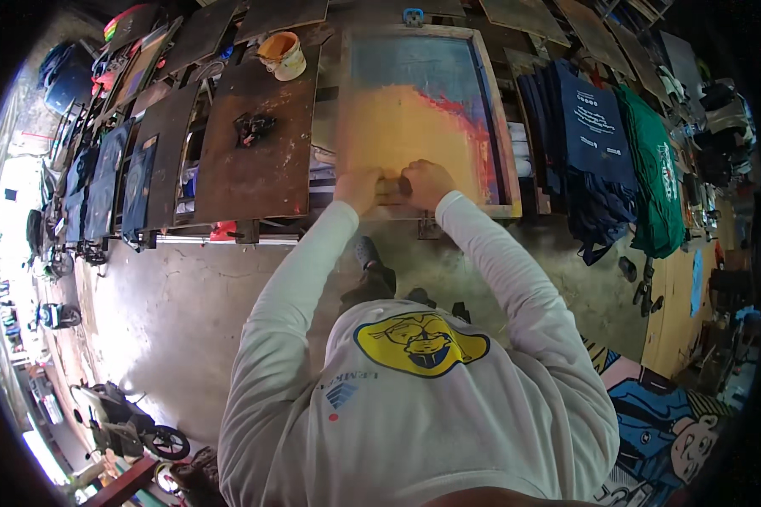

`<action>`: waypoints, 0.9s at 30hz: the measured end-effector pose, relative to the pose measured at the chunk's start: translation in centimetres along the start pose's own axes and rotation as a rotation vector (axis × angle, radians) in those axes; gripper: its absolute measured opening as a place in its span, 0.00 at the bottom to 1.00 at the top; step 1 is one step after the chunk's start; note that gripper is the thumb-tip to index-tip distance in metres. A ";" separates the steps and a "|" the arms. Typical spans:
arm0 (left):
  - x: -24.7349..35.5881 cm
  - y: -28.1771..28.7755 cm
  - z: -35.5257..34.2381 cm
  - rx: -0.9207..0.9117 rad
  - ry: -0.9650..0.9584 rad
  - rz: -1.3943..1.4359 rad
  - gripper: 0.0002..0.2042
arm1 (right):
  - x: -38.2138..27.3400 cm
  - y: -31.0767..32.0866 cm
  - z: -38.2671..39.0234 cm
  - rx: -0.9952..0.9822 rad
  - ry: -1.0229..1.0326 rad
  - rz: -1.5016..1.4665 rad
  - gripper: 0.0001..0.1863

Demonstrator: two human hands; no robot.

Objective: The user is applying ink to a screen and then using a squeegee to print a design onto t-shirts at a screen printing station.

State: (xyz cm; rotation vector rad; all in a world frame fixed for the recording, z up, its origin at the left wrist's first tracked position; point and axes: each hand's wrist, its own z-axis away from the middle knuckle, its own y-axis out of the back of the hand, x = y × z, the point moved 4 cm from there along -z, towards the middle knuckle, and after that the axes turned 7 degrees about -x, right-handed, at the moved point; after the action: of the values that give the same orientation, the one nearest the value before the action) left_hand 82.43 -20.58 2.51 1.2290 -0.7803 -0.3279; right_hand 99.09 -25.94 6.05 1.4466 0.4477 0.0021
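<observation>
A wooden-framed printing screen [344, 110] lies in front of me, its mesh smeared with yellow over the near part, red along one edge and blue-grey at the far end. At its near end my left hand [359, 188] is closed round one end of a brownish squeegee [391, 188]. My right hand [427, 182] grips the squeegee's other end, fingers curled over it. Both hands lie close together, and the squeegee's lower edge is hidden by them. A blue clamp or hinge [413, 17] is at the screen's far edge.
Left of the screen, a brown board [254, 173] carries an ink-stained bucket [282, 57] and a crumpled dark lump [254, 129]. To the right hang stacked navy fabric bags [596, 135] and green ones [651, 169]. More boards line the left, with dark cloth pieces on some.
</observation>
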 end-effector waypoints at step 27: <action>-6.2 0.8 -14.9 -0.255 -0.235 0.318 0.27 | 8.2 1.1 -10.9 -0.283 0.015 -0.035 0.32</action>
State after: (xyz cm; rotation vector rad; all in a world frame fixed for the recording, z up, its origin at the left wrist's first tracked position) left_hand 88.17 -5.87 -0.75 0.8197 -1.0854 -0.3031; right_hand 103.68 -13.19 4.09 1.1609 0.4653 0.0466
